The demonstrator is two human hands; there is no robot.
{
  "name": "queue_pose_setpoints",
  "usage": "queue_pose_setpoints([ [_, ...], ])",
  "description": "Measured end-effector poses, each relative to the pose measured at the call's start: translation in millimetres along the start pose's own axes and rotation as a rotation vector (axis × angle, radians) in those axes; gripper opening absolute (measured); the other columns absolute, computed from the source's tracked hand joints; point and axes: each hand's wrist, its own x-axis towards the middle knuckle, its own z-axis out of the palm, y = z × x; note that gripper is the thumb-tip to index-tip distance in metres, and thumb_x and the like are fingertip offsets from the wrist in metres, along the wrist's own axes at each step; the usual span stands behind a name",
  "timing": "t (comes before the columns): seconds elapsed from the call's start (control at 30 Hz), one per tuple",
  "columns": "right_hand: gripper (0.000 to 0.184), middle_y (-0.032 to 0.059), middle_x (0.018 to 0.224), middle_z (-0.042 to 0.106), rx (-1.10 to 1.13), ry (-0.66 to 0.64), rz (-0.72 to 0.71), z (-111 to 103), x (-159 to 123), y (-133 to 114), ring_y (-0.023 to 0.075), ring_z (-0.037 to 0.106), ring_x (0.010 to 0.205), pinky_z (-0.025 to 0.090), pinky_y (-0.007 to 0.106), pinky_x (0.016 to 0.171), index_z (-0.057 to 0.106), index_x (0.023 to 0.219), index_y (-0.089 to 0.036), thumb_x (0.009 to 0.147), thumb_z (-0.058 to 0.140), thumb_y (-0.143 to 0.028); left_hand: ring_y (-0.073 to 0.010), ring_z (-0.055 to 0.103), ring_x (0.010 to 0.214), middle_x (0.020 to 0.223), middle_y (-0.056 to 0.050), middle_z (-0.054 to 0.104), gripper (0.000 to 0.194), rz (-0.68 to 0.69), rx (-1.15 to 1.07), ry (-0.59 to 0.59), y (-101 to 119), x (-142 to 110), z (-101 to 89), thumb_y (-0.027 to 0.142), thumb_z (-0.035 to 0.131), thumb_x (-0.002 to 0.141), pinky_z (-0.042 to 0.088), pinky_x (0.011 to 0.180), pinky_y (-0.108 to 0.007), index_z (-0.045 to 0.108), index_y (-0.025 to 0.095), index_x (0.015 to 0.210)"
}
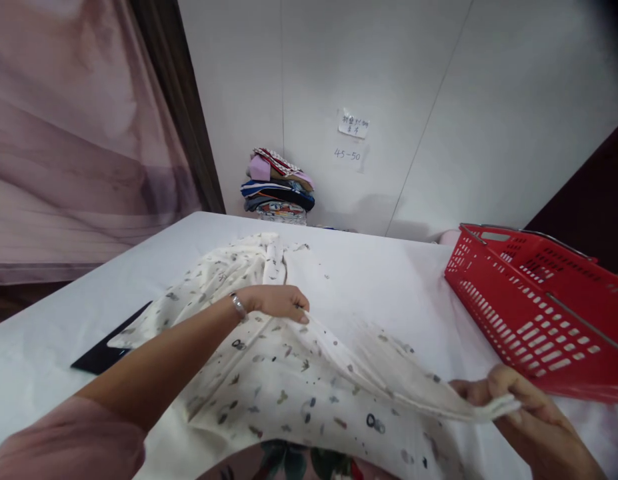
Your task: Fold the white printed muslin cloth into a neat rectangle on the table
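Head view: I see the left hand pinching a white printed shirt. The right hand holds its edge, near the red plastic basket.

Holding left arm out diagonally from lower left | bending left wrist slightly | pinching with left hand, back turned upward | holding right hand at lower right, curled, pinching too | spacing both well apart, right lower in view than left

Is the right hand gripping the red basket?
No, the right hand pinches the edge of the white printed cloth.
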Motion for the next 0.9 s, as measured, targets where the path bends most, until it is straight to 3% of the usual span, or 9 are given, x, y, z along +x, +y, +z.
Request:
queue_pose_setpoints([
  [0.1, 0.024, 0.0092, 0.078, 0.068, -0.026, -0.233, 0.128, 27, -13, -22, 0.0324, 0.061, 0.091, 0.047, 0.048, 0.08, 0.061, 0.075, -0.025, 0.073, 0.06, -0.049, -0.014, 0.053, 0.068, 0.078, -0.002, 0.063, 0.024, -0.025, 0.069, 0.118, -5, 36, -2.6, 0.038, 0.052, 0.077, 0.038, 0.059, -0.022, 0.065, 0.018, 0.082],
  [0.2, 0.024, 0.0089, 0.084, 0.068, -0.057, -0.426, 0.2, 47, -14, -35, 0.0282, 0.06, 0.091, 0.045, 0.044, 0.082, 0.062, 0.081, -0.024, 0.077, 0.057, -0.047, -0.0189, 0.054, 0.098, 0.117, -0.006, 0.058, 0.025, 0.041, 0.163, 0.196, 1, 78, 1.1, 0.029, 0.051, 0.078, 0.04, 0.078, -0.024, 0.064, 0.018, 0.097],
  [0.27, 0.026, 0.009, 0.089, 0.067, -0.101, -0.463, 0.206, 53, -11, -37, 0.0261, 0.059, 0.094, 0.044, 0.041, 0.085, 0.063, 0.086, -0.023, 0.081, 0.054, -0.047, -0.0213, 0.05, 0.109, 0.137, -0.007, 0.043, 0.026, 0.074, 0.229, 0.184, 8, 102, 6.5, 0.026, 0.051, 0.078, 0.038, 0.087, -0.025, 0.065, 0.017, 0.098],
  [0.33, 0.029, 0.0096, 0.092, 0.067, -0.152, -0.461, 0.211, 53, -10, -37, 0.0253, 0.058, 0.096, 0.043, 0.04, 0.088, 0.064, 0.088, -0.022, 0.082, 0.052, -0.048, -0.0233, 0.049, 0.111, 0.144, -0.006, 0.033, 0.023, 0.08, 0.27, 0.149, 14, 118, 12.5, 0.024, 0.054, 0.076, 0.037, 0.089, -0.026, 0.067, 0.016, 0.093],
  [0.4, 0.03, 0.01, 0.093, 0.066, -0.176, -0.439, 0.218, 50, -12, -35, 0.025, 0.058, 0.095, 0.043, 0.04, 0.088, 0.065, 0.087, -0.021, 0.082, 0.051, -0.048, -0.0243, 0.051, 0.109, 0.139, -0.007, 0.042, 0.021, 0.061, 0.275, 0.112, 16, 127, 17.6, 0.022, 0.058, 0.072, 0.039, 0.088, -0.027, 0.068, 0.016, 0.089],
  [0.5, 0.028, 0.0083, 0.085, 0.067, -0.131, -0.311, 0.179, 39, -20, -29, 0.0246, 0.06, 0.09, 0.044, 0.04, 0.087, 0.064, 0.082, -0.022, 0.08, 0.054, -0.047, -0.0238, 0.058, 0.094, 0.11, -0.009, 0.064, 0.021, -0.007, 0.272, 0.058, 11, 130, 20.9, 0.021, 0.063, 0.066, 0.044, 0.079, -0.03, 0.069, 0.016, 0.084],
  [0.63, 0.022, 0.0055, 0.079, 0.067, -0.035, 0.083, 0.059, 11, -19, -7, 0.022, 0.062, 0.076, 0.05, 0.034, 0.071, 0.061, 0.079, -0.023, 0.073, 0.063, -0.044, -0.0191, 0.058, 0.082, 0.092, -0.006, 0.067, 0.02, -0.024, 0.244, 0.087, 1, 114, 9.4, 0.027, 0.06, 0.069, 0.044, 0.074, -0.028, 0.067, 0.015, 0.084],
  [0.77, 0.022, 0.0002, 0.074, 0.066, 0.094, 0.468, -0.072, -24, 13, 14, 0.0169, 0.06, 0.062, 0.049, 0.028, 0.056, 0.061, 0.086, -0.026, 0.07, 0.067, -0.04, -0.0147, 0.056, 0.076, 0.084, -0.004, 0.064, 0.025, 0.015, 0.137, 0.21, 5, 72, -19.7, 0.037, 0.055, 0.075, 0.042, 0.068, -0.023, 0.064, 0.015, 0.083],
  [0.9, 0.02, -0.0003, 0.077, 0.065, 0.137, 0.624, -0.2, -42, 49, 12, 0.0169, 0.061, 0.066, 0.051, 0.03, 0.06, 0.06, 0.084, -0.025, 0.068, 0.069, -0.034, -0.0106, 0.05, 0.067, 0.074, 0.0, 0.058, 0.03, 0.146, 0.003, 0.328, 34, 21, -38.0, 0.045, 0.058, 0.074, 0.039, 0.062, -0.021, 0.061, 0.015, 0.073],
])
